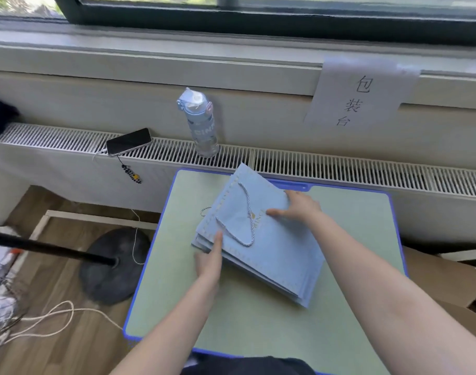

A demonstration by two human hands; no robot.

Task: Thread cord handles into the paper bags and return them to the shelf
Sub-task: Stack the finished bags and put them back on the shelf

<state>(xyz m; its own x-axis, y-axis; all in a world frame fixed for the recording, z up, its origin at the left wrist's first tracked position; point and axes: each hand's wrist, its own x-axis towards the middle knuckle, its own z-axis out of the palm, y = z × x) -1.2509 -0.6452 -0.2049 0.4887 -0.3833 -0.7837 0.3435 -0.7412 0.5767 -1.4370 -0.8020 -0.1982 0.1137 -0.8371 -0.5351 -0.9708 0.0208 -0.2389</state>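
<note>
A stack of flat light-blue paper bags (274,255) lies at an angle on the green table (258,320). A twisted blue-white cord handle (246,212) loops across the top bag's face, and another cord end (204,211) sticks out at the stack's left edge. My left hand (209,258) presses with straight fingers against the stack's left side. Across from it, my right hand (299,207) lies flat on the top bag near its far edge, thumb pointing left.
A blue water bottle (201,123) and a phone (128,140) with a bead strap sit on the radiator grille behind the table. A paper sign (358,96) hangs on the wall. A dark stand base (115,266) and loose cords (55,318) are on the floor at left.
</note>
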